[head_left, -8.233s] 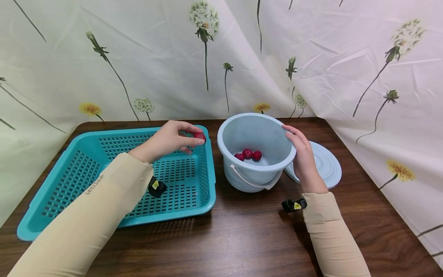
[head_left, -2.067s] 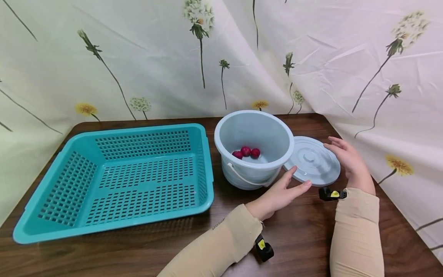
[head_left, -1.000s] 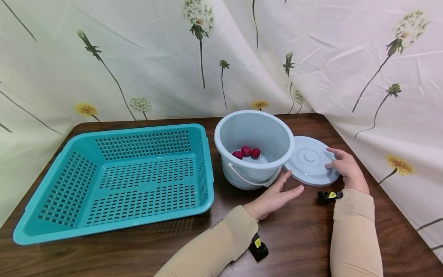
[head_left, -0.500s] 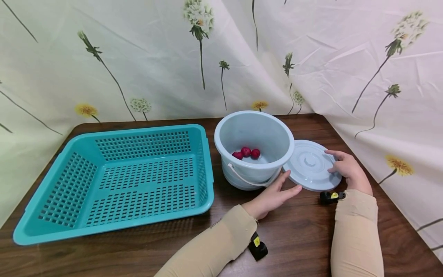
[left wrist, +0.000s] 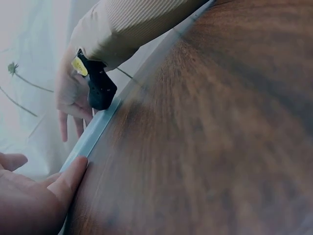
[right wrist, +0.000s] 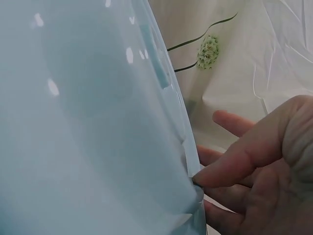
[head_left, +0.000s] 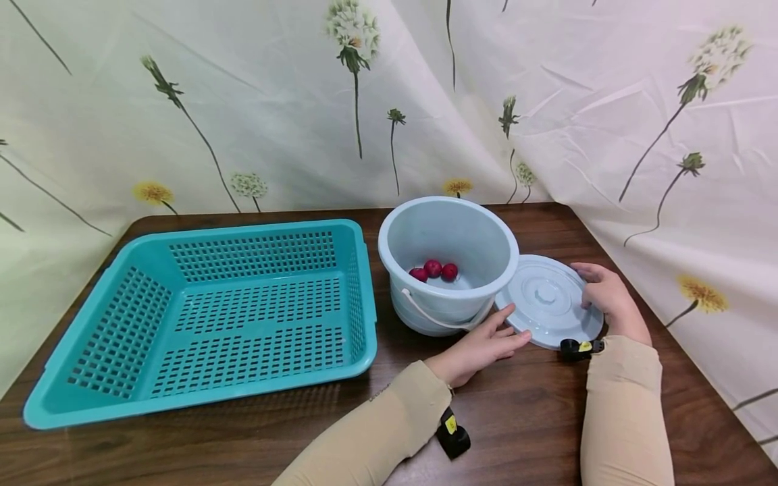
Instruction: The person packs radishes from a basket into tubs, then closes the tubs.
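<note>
My right hand (head_left: 610,297) holds the right edge of a round light-blue lid (head_left: 541,304), its thumb on the rim in the right wrist view. The lid lies beside the light-blue bucket (head_left: 431,310), its knob facing up. At the lid's near left edge is my left hand (head_left: 480,347), fingers extended and holding nothing; in the left wrist view a fingertip (left wrist: 78,166) touches the lid's edge (left wrist: 95,131). Inside the bucket sit three small, round, dark-red plum-like fruits (head_left: 433,268). The bucket's white handle (head_left: 437,322) hangs down at its front.
A wide turquoise slotted basket (head_left: 255,388) takes up the left of the dark wooden table (head_left: 389,439). Behind the table hangs a white cloth (head_left: 273,101) printed with dandelions, which also runs along the right side.
Earlier my left hand held a red fruit over the basket and my right touched the bucket's rim. Since then both hands have come to the lid, which has slid towards me.
</note>
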`<state>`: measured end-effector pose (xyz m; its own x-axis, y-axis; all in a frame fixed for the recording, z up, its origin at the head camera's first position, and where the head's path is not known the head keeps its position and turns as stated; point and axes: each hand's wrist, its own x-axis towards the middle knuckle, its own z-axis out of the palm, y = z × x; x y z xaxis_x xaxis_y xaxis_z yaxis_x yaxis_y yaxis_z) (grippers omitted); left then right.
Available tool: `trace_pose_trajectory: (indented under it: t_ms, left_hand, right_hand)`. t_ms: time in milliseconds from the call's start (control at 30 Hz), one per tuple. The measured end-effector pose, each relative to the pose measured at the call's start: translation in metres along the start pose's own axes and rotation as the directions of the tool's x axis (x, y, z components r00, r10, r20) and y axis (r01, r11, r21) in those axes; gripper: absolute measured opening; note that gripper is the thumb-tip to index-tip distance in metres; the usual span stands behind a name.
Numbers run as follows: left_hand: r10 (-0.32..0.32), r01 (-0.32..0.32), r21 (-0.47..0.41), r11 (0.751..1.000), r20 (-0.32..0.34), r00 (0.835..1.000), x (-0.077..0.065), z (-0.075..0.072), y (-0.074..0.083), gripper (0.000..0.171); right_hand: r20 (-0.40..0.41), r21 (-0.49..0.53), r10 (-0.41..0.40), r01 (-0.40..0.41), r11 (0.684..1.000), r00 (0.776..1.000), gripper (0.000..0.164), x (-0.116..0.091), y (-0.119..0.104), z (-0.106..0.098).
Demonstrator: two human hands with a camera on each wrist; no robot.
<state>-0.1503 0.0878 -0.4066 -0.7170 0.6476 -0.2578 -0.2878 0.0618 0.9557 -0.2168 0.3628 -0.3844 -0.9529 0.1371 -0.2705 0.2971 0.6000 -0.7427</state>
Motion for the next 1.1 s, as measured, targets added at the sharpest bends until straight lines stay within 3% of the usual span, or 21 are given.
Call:
trace_pose_trajectory:
  t_ms: [333,567,800,933,1100]
  left_hand:
    - [0.024,-0.025,-0.012,1.000,-0.066,0.998,-0.002,0.008,0.000,0.072]
    - [0.094,-0.092,0.025,0.995,-0.090,0.991,-0.006,0.019,0.001,0.075]
    - [0.176,-0.178,-0.023,0.984,-0.073,0.982,-0.011,0.028,0.005,0.075]
    - [0.195,-0.199,-0.067,0.978,-0.070,0.978,-0.012,0.033,0.004,0.075]
    - [0.189,-0.201,-0.125,0.972,-0.103,0.977,-0.011,0.029,0.004,0.074]
  right_hand:
    - [-0.058,0.186,0.094,-0.081,0.979,0.994,0.077,-0.007,-0.006,-0.001]
    - [-0.083,0.249,0.167,-0.142,0.958,0.982,0.078,-0.014,-0.010,-0.006]
    - [-0.194,0.304,0.157,-0.092,0.948,0.968,0.074,-0.019,-0.023,-0.009]
    - [-0.300,0.306,0.147,-0.051,0.951,0.943,0.068,-0.021,-0.033,-0.011]
    - [-0.363,0.359,0.178,-0.039,0.932,0.914,0.063,-0.024,-0.041,-0.012]
